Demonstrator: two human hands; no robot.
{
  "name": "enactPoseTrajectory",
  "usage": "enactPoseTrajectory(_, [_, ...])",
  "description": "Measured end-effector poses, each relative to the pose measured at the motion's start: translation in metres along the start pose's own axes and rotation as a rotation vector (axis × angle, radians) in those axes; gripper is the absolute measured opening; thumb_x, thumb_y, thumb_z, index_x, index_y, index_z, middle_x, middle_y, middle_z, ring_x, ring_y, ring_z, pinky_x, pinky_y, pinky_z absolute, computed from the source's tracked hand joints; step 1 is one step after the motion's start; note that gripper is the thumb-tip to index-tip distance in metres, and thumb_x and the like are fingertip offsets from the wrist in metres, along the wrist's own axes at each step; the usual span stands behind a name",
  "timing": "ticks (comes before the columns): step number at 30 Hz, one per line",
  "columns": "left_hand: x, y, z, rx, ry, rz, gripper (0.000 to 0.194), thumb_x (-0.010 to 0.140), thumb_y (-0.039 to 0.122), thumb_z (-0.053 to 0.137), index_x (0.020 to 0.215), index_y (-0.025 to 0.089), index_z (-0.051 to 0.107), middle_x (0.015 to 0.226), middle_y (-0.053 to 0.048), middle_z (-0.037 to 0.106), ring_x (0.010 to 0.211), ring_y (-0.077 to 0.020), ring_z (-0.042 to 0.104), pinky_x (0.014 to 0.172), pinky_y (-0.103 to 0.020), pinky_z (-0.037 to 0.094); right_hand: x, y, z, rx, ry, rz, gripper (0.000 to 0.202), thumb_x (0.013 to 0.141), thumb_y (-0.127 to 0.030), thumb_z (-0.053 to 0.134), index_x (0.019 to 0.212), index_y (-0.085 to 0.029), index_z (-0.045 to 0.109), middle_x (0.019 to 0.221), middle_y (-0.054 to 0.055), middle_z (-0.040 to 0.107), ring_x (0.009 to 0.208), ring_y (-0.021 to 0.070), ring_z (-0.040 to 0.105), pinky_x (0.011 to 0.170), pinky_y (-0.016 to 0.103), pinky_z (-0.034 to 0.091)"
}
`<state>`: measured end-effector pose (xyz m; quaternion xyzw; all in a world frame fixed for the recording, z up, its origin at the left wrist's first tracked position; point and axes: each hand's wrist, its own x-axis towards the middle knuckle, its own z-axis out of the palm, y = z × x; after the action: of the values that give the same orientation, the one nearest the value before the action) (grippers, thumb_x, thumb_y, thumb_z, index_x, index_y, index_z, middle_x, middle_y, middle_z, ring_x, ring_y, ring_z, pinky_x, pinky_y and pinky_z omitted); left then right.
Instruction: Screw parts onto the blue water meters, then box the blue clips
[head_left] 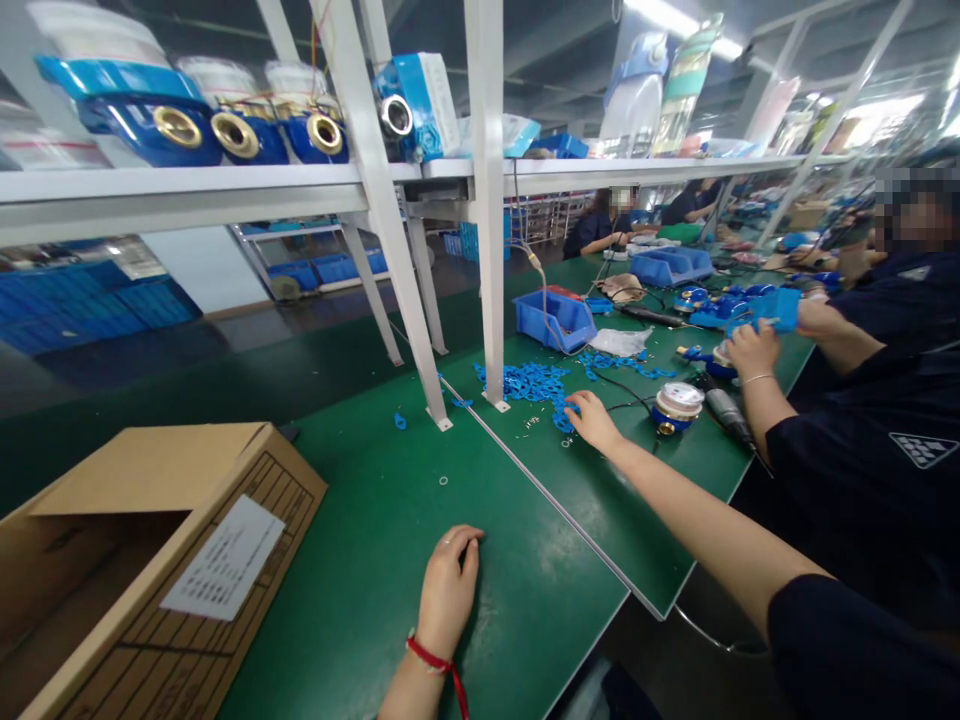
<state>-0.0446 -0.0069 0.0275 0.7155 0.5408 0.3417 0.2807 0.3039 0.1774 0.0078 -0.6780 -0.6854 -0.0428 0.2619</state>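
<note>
My right hand [597,424] reaches across to the edge of a heap of small blue plastic parts [534,382]. Its fingers are a little apart, with the fingertips at a few blue pieces, and nothing shows lifted in them. My left hand [448,580], with a red cord bracelet at the wrist, is low over the green table [360,510]. Its fingers curl toward the thumb in a pinch; what lies between the tips, if anything, is too small to make out. A small white ring [443,481] lies beyond it. Right of my right hand stands a blue water meter [677,408].
An open cardboard box [247,560] stands at the left. White shelf posts [489,250] rise from the table. Behind the heap is a blue bin [553,320]. At the right, a co-worker's hands [754,350] handle blue meter parts near a power screwdriver [727,412].
</note>
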Motion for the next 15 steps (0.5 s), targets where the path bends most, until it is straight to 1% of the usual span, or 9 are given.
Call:
enactPoseTrajectory(3, [0.0,0.002,0.0,0.0,-0.001,0.001,0.029,0.089,0.027,0.037,0.091,0.018,0.064,0.1,-0.009,0.064,0.097,-0.0201,0.059,0.091,-0.038,0.046,0.017,-0.016,0.023,-0.035,-0.021,0.032,0.056,0.081,-0.054,0.051,0.126,-0.021,0.049,0.135,0.012,0.038,0.117,0.0274,0.041,0.097,0.041,0.034])
enactPoseTrajectory(5, [-0.001,0.002,0.0,-0.001,0.009,0.013,0.028,0.089,0.025,0.037,0.091,0.018,0.064,0.099,-0.009,0.064,0.097,-0.0198,0.059,0.09,-0.038,0.047,0.017,-0.023,0.033,-0.058,-0.024,0.075,0.054,0.082,-0.056,0.049,0.126,-0.025,0.049,0.137,0.011,0.036,0.119,0.0296,0.038,0.097,0.046,0.032])
enactPoseTrajectory(7, [-0.001,0.002,0.0,-0.002,0.027,0.029,0.028,0.089,0.023,0.037,0.09,0.019,0.064,0.097,-0.008,0.064,0.095,-0.0192,0.059,0.089,-0.037,0.047,0.012,-0.027,0.038,-0.074,-0.017,0.123,0.046,0.086,-0.05,0.045,0.124,-0.025,0.051,0.134,0.012,0.038,0.118,0.03,0.038,0.097,0.046,0.031])
enactPoseTrajectory(9, [-0.001,0.002,0.001,0.002,0.042,0.039,0.027,0.088,0.022,0.038,0.089,0.019,0.064,0.096,-0.006,0.064,0.094,-0.0185,0.06,0.088,-0.036,0.048,0.006,-0.029,0.039,-0.073,-0.011,0.167,0.042,0.089,-0.044,0.042,0.124,-0.023,0.05,0.129,0.014,0.04,0.115,0.0297,0.04,0.095,0.044,0.033])
enactPoseTrajectory(11, [-0.002,0.001,0.002,0.009,0.048,0.041,0.026,0.088,0.02,0.038,0.089,0.019,0.064,0.096,-0.006,0.064,0.094,-0.018,0.059,0.088,-0.036,0.047,0.001,-0.03,0.037,-0.046,-0.023,0.199,0.04,0.089,-0.041,0.043,0.124,-0.022,0.05,0.123,0.015,0.043,0.11,0.0284,0.044,0.091,0.041,0.036])
enactPoseTrajectory(15, [-0.003,0.0,0.003,0.01,0.046,0.056,0.025,0.087,0.017,0.038,0.089,0.019,0.064,0.095,-0.005,0.064,0.094,-0.0174,0.059,0.089,-0.035,0.047,0.002,-0.029,0.026,0.1,-0.089,0.255,0.038,0.085,-0.04,0.053,0.117,-0.02,0.055,0.118,0.014,0.043,0.096,0.0232,0.051,0.082,0.034,0.04])
